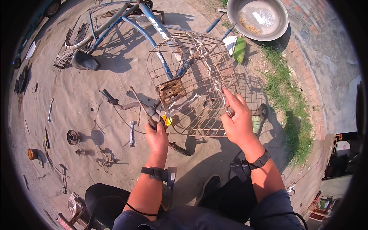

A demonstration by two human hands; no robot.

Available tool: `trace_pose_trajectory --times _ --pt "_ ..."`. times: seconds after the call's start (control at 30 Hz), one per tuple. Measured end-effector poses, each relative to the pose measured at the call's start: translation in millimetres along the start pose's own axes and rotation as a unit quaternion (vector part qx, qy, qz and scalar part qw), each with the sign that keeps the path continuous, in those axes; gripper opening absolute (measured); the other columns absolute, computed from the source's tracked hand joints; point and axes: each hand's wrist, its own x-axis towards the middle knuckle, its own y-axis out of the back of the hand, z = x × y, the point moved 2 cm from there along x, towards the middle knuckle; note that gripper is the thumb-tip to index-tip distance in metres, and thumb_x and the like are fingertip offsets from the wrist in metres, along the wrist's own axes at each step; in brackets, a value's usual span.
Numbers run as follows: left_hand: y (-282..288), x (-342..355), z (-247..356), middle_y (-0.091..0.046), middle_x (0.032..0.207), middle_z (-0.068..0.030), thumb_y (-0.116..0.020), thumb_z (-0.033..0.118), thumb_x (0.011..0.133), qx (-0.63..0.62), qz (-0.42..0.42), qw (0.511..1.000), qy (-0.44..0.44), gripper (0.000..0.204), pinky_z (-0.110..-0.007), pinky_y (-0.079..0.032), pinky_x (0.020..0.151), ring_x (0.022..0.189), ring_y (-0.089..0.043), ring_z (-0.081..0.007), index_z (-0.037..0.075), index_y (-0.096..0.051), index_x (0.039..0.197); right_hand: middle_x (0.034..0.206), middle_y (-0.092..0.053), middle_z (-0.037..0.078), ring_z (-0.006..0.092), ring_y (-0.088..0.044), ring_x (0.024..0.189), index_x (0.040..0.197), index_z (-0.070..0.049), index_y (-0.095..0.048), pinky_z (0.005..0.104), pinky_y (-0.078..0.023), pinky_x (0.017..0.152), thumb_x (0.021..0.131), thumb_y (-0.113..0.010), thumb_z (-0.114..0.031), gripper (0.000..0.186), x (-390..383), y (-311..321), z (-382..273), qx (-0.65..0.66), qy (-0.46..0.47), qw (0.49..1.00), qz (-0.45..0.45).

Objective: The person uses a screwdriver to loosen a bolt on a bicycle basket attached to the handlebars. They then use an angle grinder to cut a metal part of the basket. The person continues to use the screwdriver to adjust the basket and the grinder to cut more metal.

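My left hand (156, 135) is closed round the dark handle of a screwdriver (140, 100), its long shaft pointing up and to the left. My right hand (238, 122) grips the right side of a rusty wire bicycle basket (203, 71), thumb and fingers around the rim wires. A whitish twisted strip (210, 68) runs along that rim. A rusty metal bracket plate (172, 92) sits on the basket's left side. Below the basket is a bicycle handlebar (130, 105) with dark grips. Beside my left fingers shows a yellow piece (167, 120), its kind unclear.
A blue bicycle frame (126, 17) with a black saddle (85, 61) lies beyond. Far right stands a metal basin (235, 28). Two wrenches (132, 134), a wheel hub (73, 137) and other loose parts lie on the ground at left. Grass (287, 96) borders a brick edge.
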Motion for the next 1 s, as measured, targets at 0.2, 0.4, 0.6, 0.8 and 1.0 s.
trace_pose_trajectory --times 0.2,0.4,0.6,0.8,1.0 --pt "-24 29 13 -0.066 0.105 -0.0056 -0.060 0.004 0.102 -0.118 -0.048 0.992 -0.015 0.016 -0.028 -0.052 0.081 0.090 -0.063 -0.0127 0.001 -0.057 0.118 0.099 -0.055 0.007 0.0144 -0.048 0.067 0.147 -0.005 -0.056 0.0289 -0.044 0.063 0.079 -0.059 0.006 0.069 -28 -3 -2 0.001 0.022 1.000 0.019" --pt "-27 54 6 -0.067 0.108 -0.0053 -0.060 0.001 0.102 -0.177 -0.067 0.981 0.044 0.017 -0.031 -0.052 0.085 0.092 -0.064 -0.0142 0.004 -0.058 0.119 0.100 -0.058 0.015 0.0333 -0.061 0.091 0.147 0.001 -0.051 0.0407 -0.053 0.080 0.080 -0.063 0.000 0.069 -48 -14 10 -0.015 0.029 0.999 0.000" --pt "-32 54 9 -0.068 0.107 -0.0044 -0.062 0.001 0.102 -0.164 -0.062 0.984 0.034 0.018 -0.031 -0.052 0.082 0.091 -0.063 -0.0138 0.004 -0.057 0.119 0.105 -0.057 0.017 0.0304 -0.060 0.084 0.147 -0.001 -0.047 0.0390 -0.053 0.073 0.079 -0.063 0.002 0.070 -72 -23 32 -0.033 0.050 0.998 -0.002" --pt "-25 63 -2 -0.067 0.103 -0.0039 -0.063 0.002 0.102 -0.179 -0.062 0.982 0.012 0.019 -0.030 -0.052 0.077 0.085 -0.062 -0.0128 0.004 -0.057 0.119 0.100 -0.055 0.010 0.0209 -0.056 0.069 0.148 -0.003 -0.046 0.0341 -0.050 0.062 0.079 -0.072 -0.002 0.074 -67 -25 -15 -0.018 0.061 0.997 -0.035" --pt "-30 53 -1 -0.065 0.097 -0.0017 -0.064 0.001 0.102 -0.145 -0.061 0.987 0.033 0.016 -0.029 -0.050 0.071 0.079 -0.058 -0.0114 0.005 -0.058 0.116 0.105 -0.055 0.013 0.0286 -0.064 0.081 0.156 0.000 -0.042 0.0389 -0.056 0.066 0.078 -0.083 -0.018 0.089 -73 -36 -70 -0.017 0.112 0.989 -0.091"
